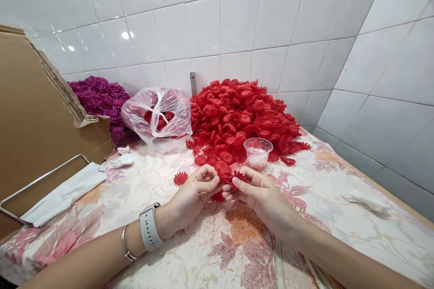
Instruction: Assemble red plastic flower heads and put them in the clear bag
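Note:
My right hand (259, 189) pinches a red artificial flower (239, 179) between thumb and fingers. Close beside it, my left hand (200, 185) is closed, thumb against fingertips; whatever lies in that pinch is too small or hidden to make out. The two hands nearly meet in front of a big heap of red artificial flowers (237, 113). A single red flower (181, 178) lies on the cloth to the left of my left hand. Just behind my right hand stands a clear plastic cup (258, 153) with whitish contents.
A knotted clear plastic bag (158, 115) with red pieces sits left of the heap. Beyond it is a pile of purple flowers (98, 99). A cardboard box (40, 113) and a metal wire frame (44, 176) stand at left. Tiled walls (237, 18) close off the patterned tablecloth (162, 262).

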Demonstrator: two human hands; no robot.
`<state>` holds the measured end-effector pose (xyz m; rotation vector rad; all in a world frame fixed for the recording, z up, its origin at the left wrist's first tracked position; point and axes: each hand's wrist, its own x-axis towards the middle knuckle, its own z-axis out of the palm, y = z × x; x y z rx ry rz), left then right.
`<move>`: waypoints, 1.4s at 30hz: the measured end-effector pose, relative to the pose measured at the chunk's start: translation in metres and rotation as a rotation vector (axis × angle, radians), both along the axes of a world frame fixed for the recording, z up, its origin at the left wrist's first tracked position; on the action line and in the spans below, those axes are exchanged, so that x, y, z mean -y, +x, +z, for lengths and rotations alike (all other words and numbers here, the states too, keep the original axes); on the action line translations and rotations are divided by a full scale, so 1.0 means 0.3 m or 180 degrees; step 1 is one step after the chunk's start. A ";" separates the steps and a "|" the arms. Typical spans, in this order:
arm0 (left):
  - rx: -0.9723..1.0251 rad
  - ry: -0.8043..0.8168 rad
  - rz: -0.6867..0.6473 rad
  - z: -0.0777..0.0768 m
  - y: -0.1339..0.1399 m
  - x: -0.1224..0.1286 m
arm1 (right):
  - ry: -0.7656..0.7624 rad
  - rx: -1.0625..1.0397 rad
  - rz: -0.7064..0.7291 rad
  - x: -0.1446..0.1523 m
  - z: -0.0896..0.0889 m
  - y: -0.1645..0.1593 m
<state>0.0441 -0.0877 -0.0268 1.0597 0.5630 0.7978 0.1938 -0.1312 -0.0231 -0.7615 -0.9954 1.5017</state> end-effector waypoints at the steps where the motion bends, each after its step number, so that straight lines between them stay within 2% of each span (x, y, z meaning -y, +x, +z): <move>1: 0.0000 -0.0017 0.0003 0.003 0.000 0.001 | -0.0012 -0.0069 0.0010 0.000 0.001 -0.001; 5: -0.0008 -0.0092 -0.0076 0.023 0.000 -0.001 | 0.0026 0.0063 0.0107 -0.007 0.007 0.010; 7: -0.0089 -0.0103 -0.0142 0.035 0.000 -0.004 | 0.0111 0.0566 0.0025 -0.010 0.008 0.020; 10: -0.0230 -0.0048 -0.0233 0.047 -0.002 -0.003 | 0.0448 0.1622 -0.0340 -0.009 0.008 0.032; 13: -0.0574 0.0358 -0.0318 0.052 -0.005 0.007 | 0.0772 0.2205 -0.0524 -0.003 0.007 0.034; 16: -0.1198 0.1122 -0.0299 0.051 -0.006 0.014 | 0.0833 0.2314 -0.0529 0.003 0.007 0.031; 19: -0.1473 0.1567 -0.0215 0.049 -0.004 0.012 | 0.0808 0.2310 -0.0531 0.008 0.011 0.027; 23: -0.1317 0.1697 -0.0222 0.048 0.000 0.009 | 0.0741 0.2351 -0.0273 0.010 0.013 0.023; 27: -0.1326 0.1439 -0.0475 0.053 0.000 0.016 | 0.1198 0.2749 -0.0621 0.006 0.013 0.028; 30: -0.1037 0.0965 -0.0551 0.060 0.001 0.025 | 0.1090 0.2451 -0.0438 0.003 0.015 0.029; 33: -0.0629 0.0605 -0.0628 0.060 0.004 0.028 | 0.0486 0.1649 -0.0077 0.002 0.017 0.022; 36: -0.0361 0.0360 -0.0656 0.049 0.007 0.025 | 0.0057 0.0934 0.0005 0.000 0.012 0.011; 42: -0.0053 -0.0283 -0.0654 0.044 0.012 0.020 | -0.0160 0.0129 0.0167 -0.006 0.001 0.002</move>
